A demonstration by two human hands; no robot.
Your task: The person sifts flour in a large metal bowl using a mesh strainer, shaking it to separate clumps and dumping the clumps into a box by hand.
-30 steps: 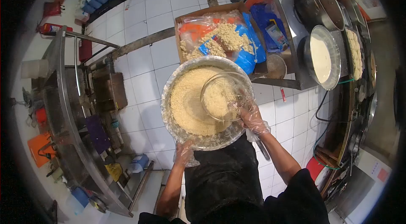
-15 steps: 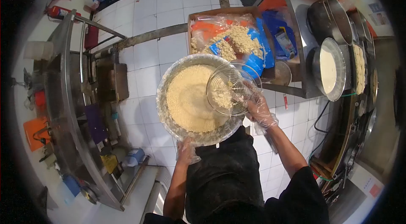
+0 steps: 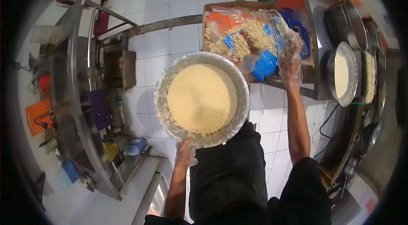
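My left hand [image 3: 185, 152], in a clear plastic glove, grips the near rim of a large metal bowl [image 3: 159, 114]. Pale yellow crumbs [image 3: 202, 97] fill much of the bowl. My gloved right hand [image 3: 291, 63] is closed on a round wire strainer [image 3: 275, 27], held tilted over the right part of a cardboard box [image 3: 231, 5]. Inside the box, clumps of pale crumbs [image 3: 250, 33] lie on orange and blue plastic bags. The strainer is smeared by motion, and my right fingertips are partly hidden.
On the right stand dark pots [image 3: 345, 23], a metal bowl of white batter [image 3: 341, 74] and a tray of pale pieces [image 3: 369, 76]. A metal rack [image 3: 76, 80] runs along the left. A tiled floor [image 3: 182, 40] lies between.
My right hand has moved the strainer up and right, from above the bowl to over the box. The crumbs seen in the strainer are gone from it. My left hand stays on the rim.
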